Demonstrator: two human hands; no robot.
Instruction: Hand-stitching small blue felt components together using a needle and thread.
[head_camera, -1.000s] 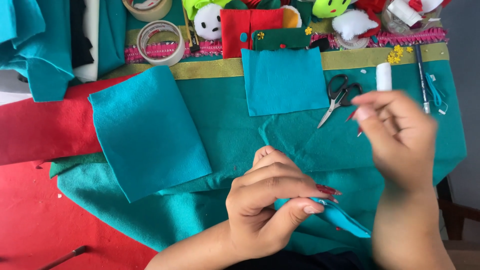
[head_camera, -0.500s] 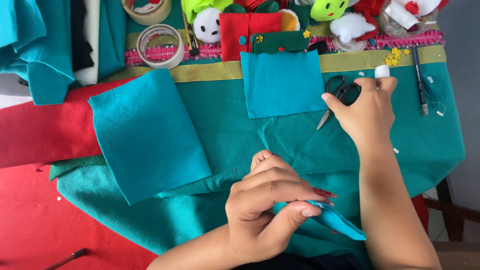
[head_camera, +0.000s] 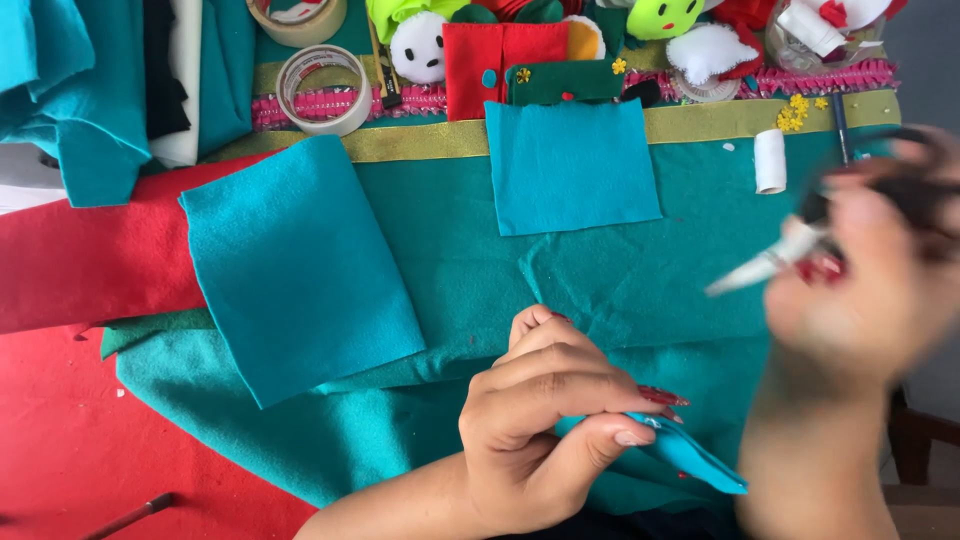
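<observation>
1. The left hand (head_camera: 545, 420) is nearest, curled almost closed, thumb and fingers pinching a small folded piece of turquoise felt (head_camera: 690, 458) low in the view
2. Under it lies a rumpled dark teal cloth (head_camera: 470, 270) spread over red fabric (head_camera: 70, 260)
3. The right hand (head_camera: 870, 280), blurred, is wrapped around black-handled scissors (head_camera: 790, 255); their pale blades point left, above the cloth, well apart from the pinched felt
4. Further on lie a large turquoise felt sheet (head_camera: 295, 270) and a smaller turquoise square (head_camera: 570, 165), apart from each other
5. A white thread spool (head_camera: 770, 160) sits just right of the square
6. Farthest are two tape rolls (head_camera: 322, 90) and felt toys (head_camera: 520, 40)
</observation>
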